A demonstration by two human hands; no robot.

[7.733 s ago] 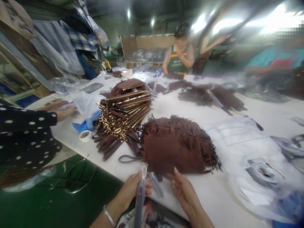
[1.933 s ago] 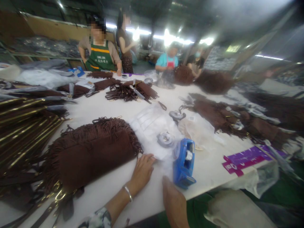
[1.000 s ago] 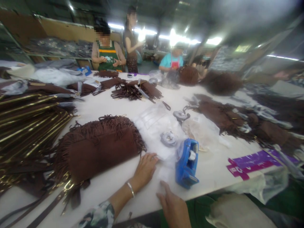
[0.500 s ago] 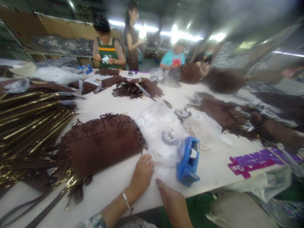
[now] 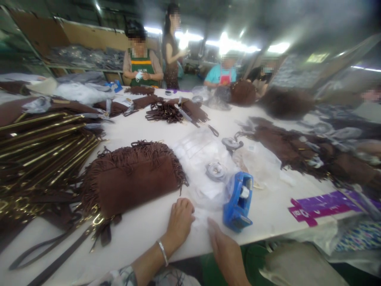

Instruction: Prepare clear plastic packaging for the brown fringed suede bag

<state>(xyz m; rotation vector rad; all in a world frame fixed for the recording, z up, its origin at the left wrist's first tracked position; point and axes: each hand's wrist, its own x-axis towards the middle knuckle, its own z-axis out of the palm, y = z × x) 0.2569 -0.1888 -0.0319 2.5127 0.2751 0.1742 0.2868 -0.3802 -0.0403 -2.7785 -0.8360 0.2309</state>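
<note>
My left hand (image 5: 180,219), with a white bracelet on its wrist, rests at the table's near side with curled fingers. Whatever it may hold is too blurred to name; a faint whitish patch lies beside its fingertips. Across a small gap is my right hand (image 5: 225,243), seen from its side, fingers stretched forward and holding nothing visible. Just beyond it stands a blue tape dispenser (image 5: 237,208). A brown fringed bag (image 5: 139,182) lies left of my hands. Clear plastic bags (image 5: 198,159) spread out ahead, with a grey coiled strap (image 5: 216,171) on them.
Brown bags with gold trim (image 5: 44,147) pile up at left. More brown pieces (image 5: 276,143) lie to the right, behind a purple printed strip (image 5: 324,206). The white table (image 5: 264,222) ends close to me. Several people, one in a green apron (image 5: 141,71), are across the table.
My right hand has moved slightly away from my left, widening the gap between them. The view has shifted a little, so the table's contents appear farther right.
</note>
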